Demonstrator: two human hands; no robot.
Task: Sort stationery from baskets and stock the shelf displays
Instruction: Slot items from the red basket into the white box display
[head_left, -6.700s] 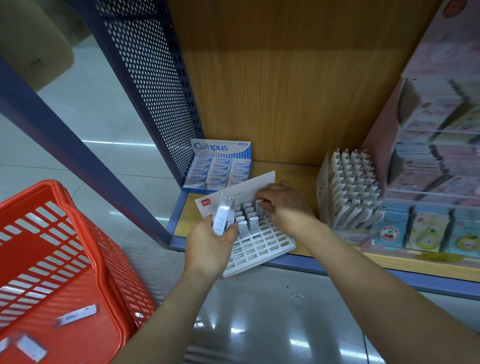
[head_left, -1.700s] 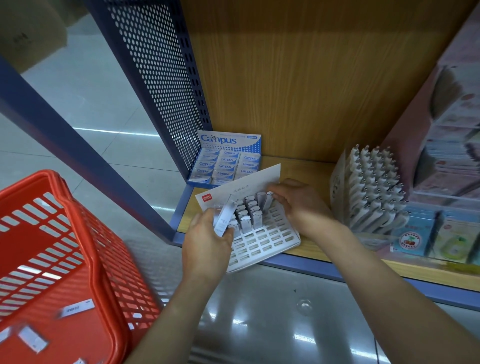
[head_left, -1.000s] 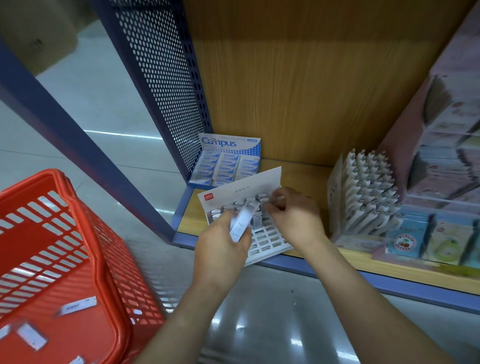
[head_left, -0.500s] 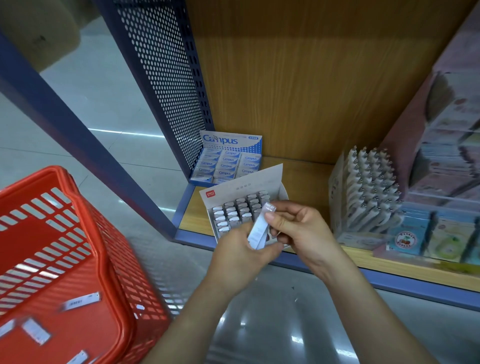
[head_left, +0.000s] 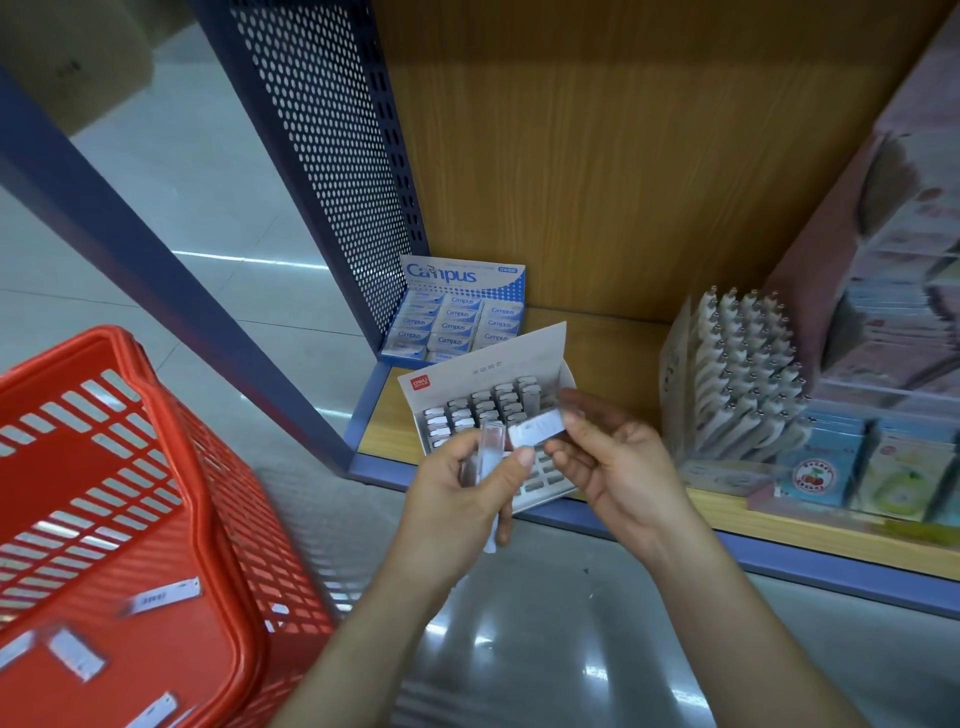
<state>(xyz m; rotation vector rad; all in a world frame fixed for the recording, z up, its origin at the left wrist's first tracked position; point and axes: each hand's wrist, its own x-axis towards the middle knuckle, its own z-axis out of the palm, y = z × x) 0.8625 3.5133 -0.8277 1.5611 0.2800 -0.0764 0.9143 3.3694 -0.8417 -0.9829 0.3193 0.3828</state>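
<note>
One clear case (head_left: 491, 451) gripped upright in left hand (head_left: 457, 499); one white case (head_left: 535, 431) pinched by right hand (head_left: 618, 467), both just before display box (head_left: 483, 369) on shelf (head_left: 613, 353). Five rows inside box. Four loose cases (head_left: 161, 597) in red basket (head_left: 171, 415).

The basket (head_left: 205, 519) is bright red with slotted walls. The side panel (head_left: 332, 156) is dark blue with rows of round holes. The back board (head_left: 623, 156) is light brown with wood grain. The Campus box (head_left: 462, 275) is blue and white (with a dotted part on its lid). The display box (head_left: 488, 364) is white with a small red logo. The small case (head_left: 535, 432) is white.
</note>
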